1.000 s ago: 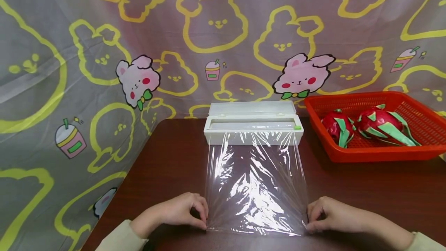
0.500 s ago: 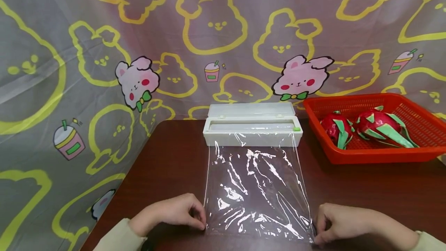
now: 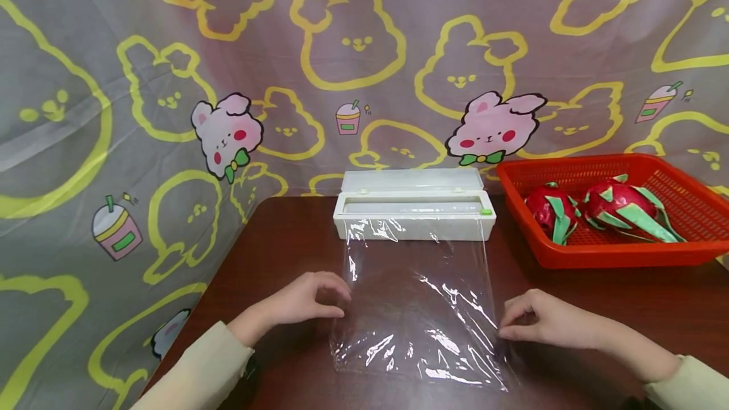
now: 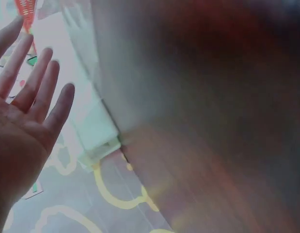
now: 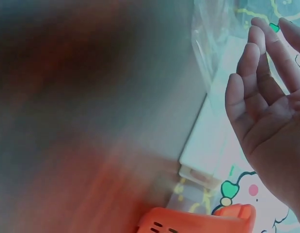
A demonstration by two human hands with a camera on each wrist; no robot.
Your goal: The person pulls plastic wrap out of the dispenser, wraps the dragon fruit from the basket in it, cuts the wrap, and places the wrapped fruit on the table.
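A sheet of clear cling film (image 3: 421,315) runs from a white dispenser box (image 3: 412,196) towards the front of the dark table, its near edge lying loose on the tabletop. Beside the sheet's left edge is my left hand (image 3: 304,299), raised with spread, gently bent fingers and nothing between them. My right hand (image 3: 549,321) hovers by the right edge, fingers relaxed and the thumb apart from them in the right wrist view. Whether its fingertips touch the film is hard to tell. The box's clear lid (image 3: 412,180) stands raised, and a green slider (image 3: 485,212) sits at its right end.
A red plastic basket (image 3: 598,260) stands at the right back, holding a dragon fruit (image 3: 547,207) and another, larger dragon fruit (image 3: 621,202). Behind the table hangs a patterned cloth (image 3: 398,100), with more of it along the left side.
Both hands have let go of the film's near corners and moved up and away from the front edge. Earlier the right hand pulled its corner outward. The film now lies slacker.
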